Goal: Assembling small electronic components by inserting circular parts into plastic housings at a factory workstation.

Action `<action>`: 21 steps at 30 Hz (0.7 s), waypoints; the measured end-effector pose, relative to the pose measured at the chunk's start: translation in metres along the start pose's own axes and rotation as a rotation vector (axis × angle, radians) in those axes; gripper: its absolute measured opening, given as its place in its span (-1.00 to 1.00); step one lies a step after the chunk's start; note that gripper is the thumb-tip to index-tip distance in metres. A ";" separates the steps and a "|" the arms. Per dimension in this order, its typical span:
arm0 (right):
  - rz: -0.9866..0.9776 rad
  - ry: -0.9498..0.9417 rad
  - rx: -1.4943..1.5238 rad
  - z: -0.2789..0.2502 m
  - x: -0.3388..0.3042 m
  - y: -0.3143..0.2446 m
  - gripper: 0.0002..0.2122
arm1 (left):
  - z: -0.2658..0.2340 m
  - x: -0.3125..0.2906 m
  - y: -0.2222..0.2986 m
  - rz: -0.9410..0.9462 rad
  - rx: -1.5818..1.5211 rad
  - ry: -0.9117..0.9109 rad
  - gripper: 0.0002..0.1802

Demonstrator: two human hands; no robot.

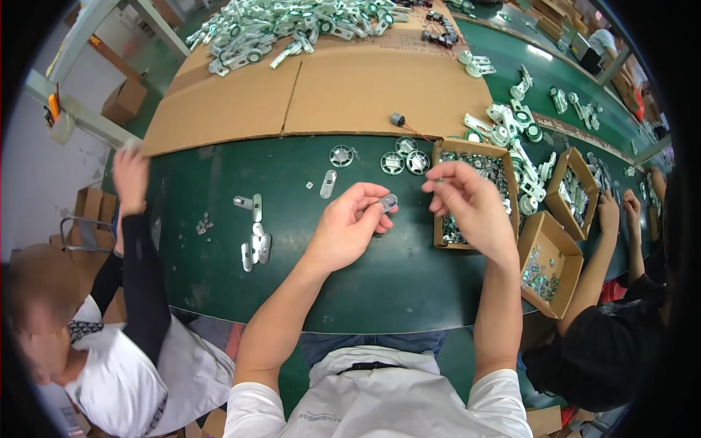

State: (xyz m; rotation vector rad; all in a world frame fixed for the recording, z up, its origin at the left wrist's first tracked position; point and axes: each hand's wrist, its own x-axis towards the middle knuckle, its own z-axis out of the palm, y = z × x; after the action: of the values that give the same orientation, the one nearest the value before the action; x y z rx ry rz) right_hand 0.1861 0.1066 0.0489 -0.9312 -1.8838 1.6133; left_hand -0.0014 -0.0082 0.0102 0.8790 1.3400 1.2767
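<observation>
My left hand (349, 228) pinches a small oblong silver part (388, 201) with rounded ends, above the dark green table. To its right, my right hand (471, 208) has its thumb and fingertips together over the near left of a cardboard box of small metal pieces (482, 162); whatever is between them is too small to make out. Beyond my hands lie three round spoked discs (406, 147), and another spoked disc (341, 155) sits further left. One oblong plate (328, 184) rests beside a tiny square piece (309, 185).
Several oblong parts (256, 244) and a small heap of bits (204, 223) lie to the left. Cardboard (219, 109) bears a big pile of white-green assemblies (292, 29). Two more boxes, one with small green-white bits (553, 252), stand right. Co-workers' arms (131, 182) reach in from both sides.
</observation>
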 end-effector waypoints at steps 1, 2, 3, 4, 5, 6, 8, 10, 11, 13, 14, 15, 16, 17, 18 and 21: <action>-0.008 -0.028 0.023 0.005 -0.001 -0.004 -0.81 | -0.001 0.000 0.000 0.001 -0.002 0.001 -0.78; -0.017 -0.057 0.047 0.010 -0.003 -0.007 -0.81 | -0.001 -0.001 0.000 0.018 -0.012 -0.004 -0.78; -0.022 -0.072 0.063 0.011 -0.003 -0.005 -0.79 | -0.002 -0.001 -0.001 0.036 -0.023 -0.007 -0.77; -0.021 -0.073 0.061 0.013 -0.003 -0.004 -0.79 | -0.001 -0.001 0.001 0.036 -0.025 -0.006 -0.77; -0.032 -0.060 0.070 0.014 -0.002 -0.003 -0.79 | 0.000 -0.001 0.003 0.025 -0.027 -0.008 -0.78; -0.043 -0.046 0.079 0.015 -0.002 -0.003 -0.78 | 0.000 -0.002 0.004 0.014 -0.030 -0.008 -0.78; -0.022 -0.046 0.090 0.016 -0.002 -0.005 -0.79 | 0.000 -0.002 0.002 0.023 -0.036 -0.010 -0.78; -0.001 -0.047 0.101 0.018 -0.001 -0.006 -0.79 | 0.000 -0.002 0.001 0.032 -0.042 -0.010 -0.78; 0.003 -0.046 0.096 0.018 -0.001 -0.006 -0.81 | -0.001 -0.002 0.000 0.057 -0.047 -0.010 -0.78; 0.009 -0.048 0.089 0.019 0.000 -0.003 -0.83 | 0.000 -0.002 0.000 0.081 -0.054 -0.008 -0.78; -0.036 -0.040 0.062 0.020 0.001 0.002 -0.82 | 0.001 -0.002 0.002 0.080 -0.069 0.007 -0.76; -0.082 -0.032 0.035 0.021 0.001 0.004 -0.81 | 0.001 -0.002 0.004 0.079 -0.084 0.022 -0.75; -0.081 -0.034 0.035 0.023 0.000 0.003 -0.81 | 0.001 -0.001 0.004 0.079 -0.086 0.024 -0.75; -0.045 -0.013 0.101 0.028 -0.001 0.002 -0.83 | 0.001 -0.001 0.004 0.077 -0.096 0.024 -0.74; -0.009 0.009 0.167 0.032 -0.002 0.001 -0.85 | 0.001 -0.002 0.003 0.075 -0.106 0.025 -0.74; -0.053 0.060 0.128 0.044 0.000 0.012 -0.91 | 0.002 -0.001 0.000 0.103 -0.102 0.031 -0.74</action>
State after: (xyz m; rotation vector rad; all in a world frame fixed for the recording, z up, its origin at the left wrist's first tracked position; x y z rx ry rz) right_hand 0.1555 0.0786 0.0292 -0.8595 -1.7284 1.6350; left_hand 0.0006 -0.0092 0.0112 0.8697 1.2556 1.4309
